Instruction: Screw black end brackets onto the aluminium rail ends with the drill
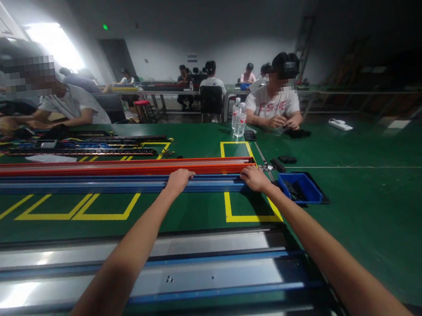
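Note:
A long blue rail (142,184) lies across the green table, with a long orange rail (121,168) right behind and alongside it. My left hand (179,181) is closed on the blue rail, its fingers curled over the far edge. Near the rail's right end, my right hand (255,179) grips it too, with curled fingers close to the tip of the orange rail. Beyond my right hand stands a blue bin (304,188) holding dark parts. Both palms are turned down, so the undersides of the fingers are hidden.
Wide metal panels (208,276) with blue edges lie nearest me. Yellow tape (255,218) marks the green table (382,210). Two water bottles (239,118) stand at the far edge. A person (275,101) sits across, another (69,105) at left, near dark strips (119,146).

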Motion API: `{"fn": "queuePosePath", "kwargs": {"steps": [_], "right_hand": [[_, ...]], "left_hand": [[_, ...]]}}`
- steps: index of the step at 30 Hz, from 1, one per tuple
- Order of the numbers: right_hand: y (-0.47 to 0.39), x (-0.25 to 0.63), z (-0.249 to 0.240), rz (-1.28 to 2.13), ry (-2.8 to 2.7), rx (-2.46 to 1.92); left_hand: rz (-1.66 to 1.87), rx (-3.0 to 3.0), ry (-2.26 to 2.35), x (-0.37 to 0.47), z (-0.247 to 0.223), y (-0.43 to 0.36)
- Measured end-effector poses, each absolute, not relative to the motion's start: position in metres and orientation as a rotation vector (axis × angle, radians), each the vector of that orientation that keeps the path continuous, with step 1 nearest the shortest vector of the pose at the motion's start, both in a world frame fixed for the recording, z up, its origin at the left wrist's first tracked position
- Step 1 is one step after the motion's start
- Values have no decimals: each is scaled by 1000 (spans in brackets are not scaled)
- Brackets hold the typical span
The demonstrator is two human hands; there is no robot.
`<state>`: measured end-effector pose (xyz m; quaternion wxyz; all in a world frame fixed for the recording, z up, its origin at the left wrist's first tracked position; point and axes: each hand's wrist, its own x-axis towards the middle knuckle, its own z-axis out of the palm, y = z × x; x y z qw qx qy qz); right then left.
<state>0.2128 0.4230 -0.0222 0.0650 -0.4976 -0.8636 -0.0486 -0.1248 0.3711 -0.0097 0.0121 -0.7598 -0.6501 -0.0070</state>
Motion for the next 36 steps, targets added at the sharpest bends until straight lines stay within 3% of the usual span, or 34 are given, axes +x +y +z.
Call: {"fn": "queuePosePath", "kwargs": {"steps": [23,36], "right_hand": [[429,210,-27,-249,-2510,-1399],[432,207,-22,-239,-2528,-1447]], "left_hand": [[-171,-2327,-2024,-131,-18,384],[-529,-2190,-1922,-136,-31,392]]}}
